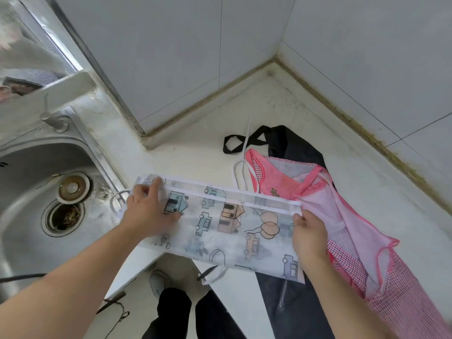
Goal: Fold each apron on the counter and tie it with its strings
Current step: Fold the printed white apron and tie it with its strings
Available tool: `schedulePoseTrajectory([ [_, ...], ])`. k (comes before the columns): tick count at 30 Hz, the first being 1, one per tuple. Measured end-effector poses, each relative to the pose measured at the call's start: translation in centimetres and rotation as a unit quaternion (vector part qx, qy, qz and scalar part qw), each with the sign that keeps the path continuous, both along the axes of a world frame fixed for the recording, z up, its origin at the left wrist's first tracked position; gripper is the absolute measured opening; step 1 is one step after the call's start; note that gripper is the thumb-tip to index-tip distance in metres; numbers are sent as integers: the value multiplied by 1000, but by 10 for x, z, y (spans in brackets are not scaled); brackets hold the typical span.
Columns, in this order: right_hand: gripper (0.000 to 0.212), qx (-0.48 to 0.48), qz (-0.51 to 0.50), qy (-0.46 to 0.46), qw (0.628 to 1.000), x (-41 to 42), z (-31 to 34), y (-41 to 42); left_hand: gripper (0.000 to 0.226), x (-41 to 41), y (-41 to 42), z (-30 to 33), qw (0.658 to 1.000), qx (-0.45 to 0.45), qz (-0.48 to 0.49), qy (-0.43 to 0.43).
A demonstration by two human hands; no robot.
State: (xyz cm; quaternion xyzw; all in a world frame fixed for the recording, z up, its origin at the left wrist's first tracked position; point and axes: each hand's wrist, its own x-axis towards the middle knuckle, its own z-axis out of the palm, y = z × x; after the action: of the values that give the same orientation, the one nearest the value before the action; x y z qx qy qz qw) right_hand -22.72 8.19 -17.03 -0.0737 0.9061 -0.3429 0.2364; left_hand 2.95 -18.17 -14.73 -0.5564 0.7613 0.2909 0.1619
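Two hands [151,211] [309,238] on folded printed apron [227,228], white counter [195,152]

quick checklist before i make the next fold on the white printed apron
1. Left hand presses the left end of the white printed apron flat: ok.
2. Right hand pinches the right edge: ok.
3. Folded top hems lined up: ok, the two white bands run parallel.
4. Apron fully on the counter: not ok, its near edge hangs past the counter's front.
5. Strings free for tying: cannot tell; one white loop lies over the sink rim, another dangles below.
6. Room on the right: not ok, the pink apron lies against that end, over a black apron.
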Motion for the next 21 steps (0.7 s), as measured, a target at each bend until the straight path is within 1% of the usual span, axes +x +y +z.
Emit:
schedulePoseTrajectory([
  [2,32,8,1,40,999,3,3,-2,106,-2,2,-1,1000,-4,-1,0],
  [3,34,3,-9,39,999,3,3,-3,104,-2,3,-1,1000,-14,-1,-1],
  [5,46,12,-28,-7,1000,-1,4,-3,99,-3,7,-2,999,-35,-7,-4],
  [7,56,43,-3,-75,996,-6,4,6,96,-4,10,-4,999,-48,-13,-2],
  [8,54,61,29,-110,992,-6,3,12,96,-4,11,-5,999,-52,-14,-1],
  [9,44,74,61,-135,986,-5,3,20,95,-3,11,-5,998,-55,-13,-2],
  [10,31,84,85,-138,983,-3,2,27,95,-3,11,-6,998,-55,-11,-2],
  [11,21,80,96,-119,985,1,1,31,96,-3,10,-7,998,-55,-9,-2],
  [12,16,70,92,-85,990,5,0,34,96,-3,10,-7,998,-54,-8,-3],
  [14,14,46,63,-27,997,15,3,33,96,-3,11,-7,998,-55,-5,-5],
  [15,16,40,40,-27,998,18,5,32,95,-4,11,-7,998,-56,-3,-5],
  [17,28,38,-1,-70,997,20,5,32,94,-4,12,-7,998,-60,-5,-6],
  [18,29,46,0,-87,995,22,4,34,94,-5,13,-7,998,-65,-7,-6],
  [19,27,53,14,-79,995,25,4,36,94,-4,14,-7,997,-70,-10,-4],
  [21,23,56,33,-24,998,30,4,39,94,-4,16,-9,997,-76,-17,-3],
])
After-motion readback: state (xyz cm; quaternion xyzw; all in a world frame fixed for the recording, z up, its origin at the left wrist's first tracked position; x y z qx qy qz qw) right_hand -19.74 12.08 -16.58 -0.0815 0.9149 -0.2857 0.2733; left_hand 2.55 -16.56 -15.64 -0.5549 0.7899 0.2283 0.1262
